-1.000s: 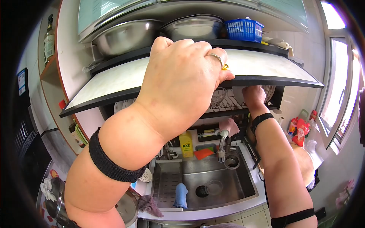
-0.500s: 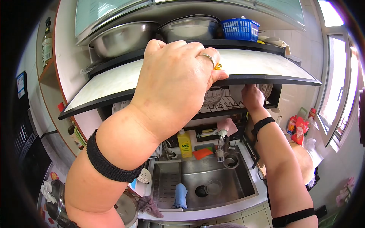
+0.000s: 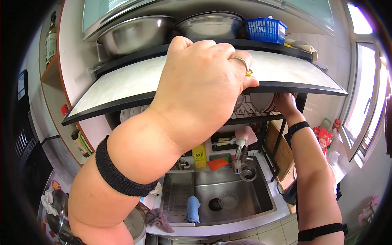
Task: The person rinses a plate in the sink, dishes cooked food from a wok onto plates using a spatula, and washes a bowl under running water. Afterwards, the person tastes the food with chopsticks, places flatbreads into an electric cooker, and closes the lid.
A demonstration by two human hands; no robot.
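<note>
My left hand [image 3: 204, 81] is closed over the front edge of a raised white cabinet door [image 3: 122, 87] with a black frame. A ring is on one finger, and a small gold-coloured piece shows by the thumb. Under the door, my right hand [image 3: 286, 103] reaches into the cabinet with curled fingers. Its fingertips are partly hidden by the door's edge, so what they hold cannot be made out. Just left of it shows a plate [image 3: 270, 104] with a dark striped rim, in a wire dish rack [image 3: 249, 111].
Metal basins [image 3: 136, 34] and a blue basket [image 3: 266, 30] stand on top of the cabinet. Below are a steel sink [image 3: 228, 188] with a faucet [image 3: 238, 157], a yellow AXE bottle [image 3: 199, 156] and a blue cloth [image 3: 192, 209]. An open window [image 3: 365, 98] is at right.
My right hand has shifted slightly right and lower in view, beside the striped plate. My left hand keeps its grip on the door while the view has shifted a little.
</note>
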